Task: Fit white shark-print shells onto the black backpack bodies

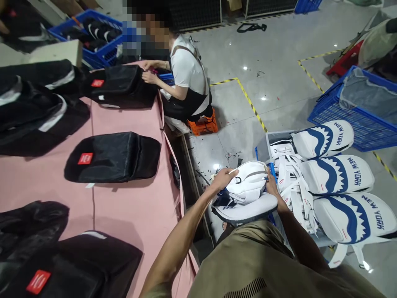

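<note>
A white bag (248, 182) with a grey stripe and a small dark ring is held in front of my body, between the pink-covered table and a crate. My left hand (226, 179) grips its left upper edge, thumb over the top. On the opposite side, my right hand (271, 184) is closed on the bag's right edge. A rounded white flap with a dark rim hangs below the bag's main part, near my shirt. The bag's underside is hidden.
Black bags (108, 159) lie on the pink-covered table (124, 207) at left. White "NEW YORK" bags (338, 174) fill a grey crate at right. A person (186, 70) sits on an orange crate (204, 124) ahead. A blue crate (356, 124) stands at far right.
</note>
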Demonstrator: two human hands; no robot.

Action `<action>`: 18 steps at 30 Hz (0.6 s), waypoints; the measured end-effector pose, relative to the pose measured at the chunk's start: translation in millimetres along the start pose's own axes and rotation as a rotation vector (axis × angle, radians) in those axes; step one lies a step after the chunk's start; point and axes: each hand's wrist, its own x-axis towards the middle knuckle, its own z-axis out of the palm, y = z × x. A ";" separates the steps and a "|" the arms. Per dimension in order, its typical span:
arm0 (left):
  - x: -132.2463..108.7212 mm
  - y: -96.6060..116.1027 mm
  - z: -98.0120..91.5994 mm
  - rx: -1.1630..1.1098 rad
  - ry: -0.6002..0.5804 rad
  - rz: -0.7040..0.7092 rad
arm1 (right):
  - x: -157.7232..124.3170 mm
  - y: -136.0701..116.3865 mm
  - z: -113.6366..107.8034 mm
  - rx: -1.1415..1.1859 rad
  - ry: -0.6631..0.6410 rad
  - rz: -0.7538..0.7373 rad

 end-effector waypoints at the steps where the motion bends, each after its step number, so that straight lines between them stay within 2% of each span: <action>1: -2.3 -0.9 -3.7 0.041 0.046 0.023 | -1.1 -7.6 2.1 0.078 0.031 0.112; 3: -6.7 -7.4 -19.9 0.079 0.116 0.049 | -5.1 -25.0 0.9 0.230 0.078 0.306; 4: -8.0 -12.7 -31.1 0.083 0.138 0.052 | -8.6 -33.2 -2.4 0.285 0.072 0.358; 7: -4.8 -34.1 -63.0 0.059 0.138 0.025 | -17.1 -49.4 -16.6 0.369 -0.044 0.387; 9: 3.5 -50.5 -72.7 0.043 0.125 0.005 | -10.9 -51.9 -22.4 0.398 -0.130 0.381; 12: 18.5 -73.5 -67.6 0.039 0.176 0.024 | 19.5 -46.9 -16.5 0.289 -0.186 0.418; 14: 23.0 -86.2 -58.2 0.039 0.222 0.043 | 42.4 -42.2 -7.6 0.166 -0.150 0.435; 16: 18.3 -96.4 -50.4 0.036 0.262 0.053 | 57.0 -39.7 -2.8 0.096 -0.089 0.397; 18: 4.3 -105.2 -46.3 0.032 0.295 0.064 | 59.4 -41.2 -5.7 0.087 -0.080 0.336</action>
